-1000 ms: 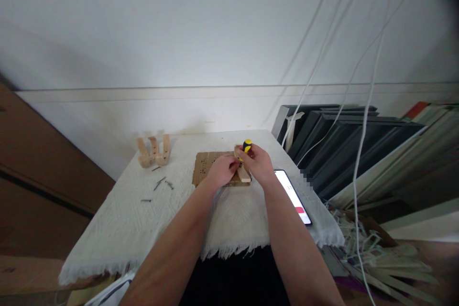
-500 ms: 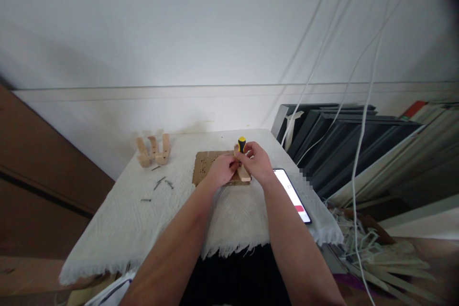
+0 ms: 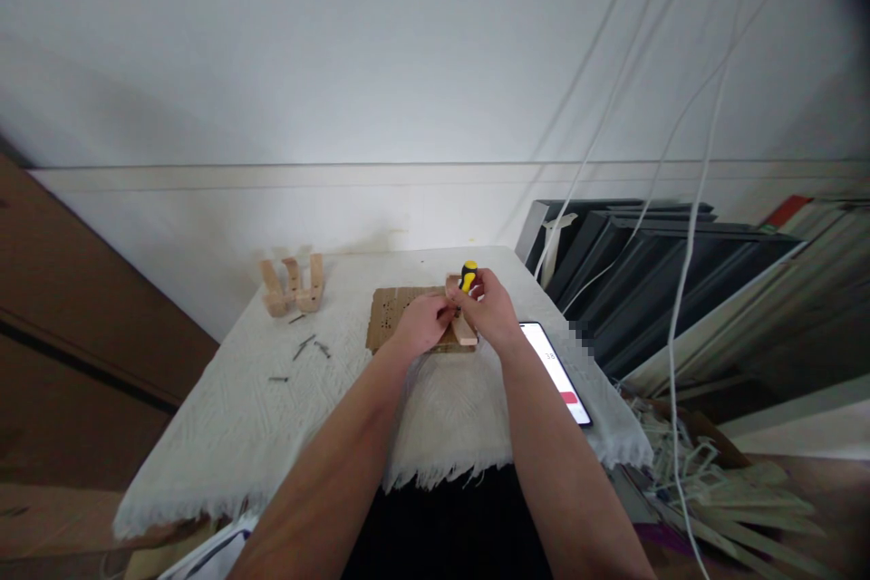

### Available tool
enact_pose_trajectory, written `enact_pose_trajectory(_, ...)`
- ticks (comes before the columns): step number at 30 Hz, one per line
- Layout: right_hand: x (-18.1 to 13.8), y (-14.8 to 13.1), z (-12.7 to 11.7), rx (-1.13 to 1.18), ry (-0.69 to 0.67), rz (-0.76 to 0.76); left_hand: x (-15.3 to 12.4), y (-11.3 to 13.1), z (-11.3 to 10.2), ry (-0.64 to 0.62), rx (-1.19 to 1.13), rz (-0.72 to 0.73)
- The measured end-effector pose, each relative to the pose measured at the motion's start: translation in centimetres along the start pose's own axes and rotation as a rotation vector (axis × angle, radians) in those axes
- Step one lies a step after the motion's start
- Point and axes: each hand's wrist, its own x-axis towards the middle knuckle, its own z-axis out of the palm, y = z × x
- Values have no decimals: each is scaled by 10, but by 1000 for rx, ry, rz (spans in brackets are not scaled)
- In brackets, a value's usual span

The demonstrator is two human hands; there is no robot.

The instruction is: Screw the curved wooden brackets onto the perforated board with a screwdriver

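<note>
My right hand [image 3: 488, 304] is closed around a short screwdriver [image 3: 468, 272] with a yellow and black handle, its handle end up and its tip hidden by my fingers. Beneath it lies a curved light-wood hook [image 3: 464, 332] on a piece of brown cardboard [image 3: 384, 312] dotted with holes. My left hand [image 3: 422, 323] presses against the wooden hook from the left, fingers closed at its side. Whether a screw sits between my fingertips is hidden.
Several wooden hooks [image 3: 292, 290] stand at the table's back left, with several screws [image 3: 304, 346] scattered in front. A phone [image 3: 558, 376] lies right of my right forearm. White cables [image 3: 690, 254] hang beside dark panels [image 3: 612, 272] on the right. A fringed white cloth [image 3: 224, 435] covers the table.
The screwdriver's handle has tilted to the right, and my right-hand fingers have shifted around it. The wooden hook and my left hand stay in about the same place.
</note>
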Motion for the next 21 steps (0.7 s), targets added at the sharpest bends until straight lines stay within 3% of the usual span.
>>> enact_pose_trajectory(6,-1,-1,-2,112,-98,-50,1,-1,1,-4,37,-6)
enact_pose_trajectory(15,0,1,0,51,-49,-89,0,1,1,-1,46,19)
enact_pose_trajectory(21,0,1,2,93,-18,-11,1,-1,1,-21,30,30)
